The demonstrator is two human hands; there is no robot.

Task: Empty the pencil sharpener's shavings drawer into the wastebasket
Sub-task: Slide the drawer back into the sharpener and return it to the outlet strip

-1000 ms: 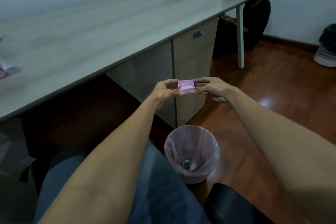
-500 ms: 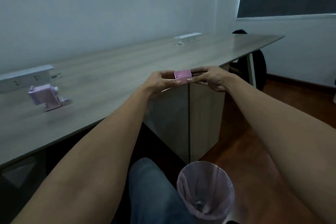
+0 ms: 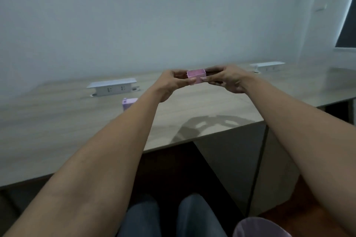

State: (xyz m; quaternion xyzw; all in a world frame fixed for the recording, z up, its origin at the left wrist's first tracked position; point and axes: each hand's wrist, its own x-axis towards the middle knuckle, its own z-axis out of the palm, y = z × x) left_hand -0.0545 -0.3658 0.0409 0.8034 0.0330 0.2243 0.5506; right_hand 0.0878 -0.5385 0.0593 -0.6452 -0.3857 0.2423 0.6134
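A small pink translucent shavings drawer point(image 3: 196, 76) is held up above the desk, its open side facing up. My left hand point(image 3: 173, 82) pinches its left end and my right hand point(image 3: 225, 79) pinches its right end. The pink pencil sharpener point(image 3: 128, 103) stands on the desk to the left, partly hidden behind my left forearm. The wastebasket point(image 3: 256, 227), lined with a pale pink bag, shows only its rim at the bottom edge, below my right forearm.
A long wooden desk point(image 3: 57, 131) runs across the view. Two white socket boxes stand on it, one point(image 3: 112, 86) behind the sharpener and one point(image 3: 266, 66) at the far right. A cabinet point(image 3: 231, 159) sits under the desk. My knees are at the bottom centre.
My view has swung up from the floor to the desk. Both hands have carried the drawer up from over the wastebasket to above the desk top, and the wastebasket has slid to the bottom edge.
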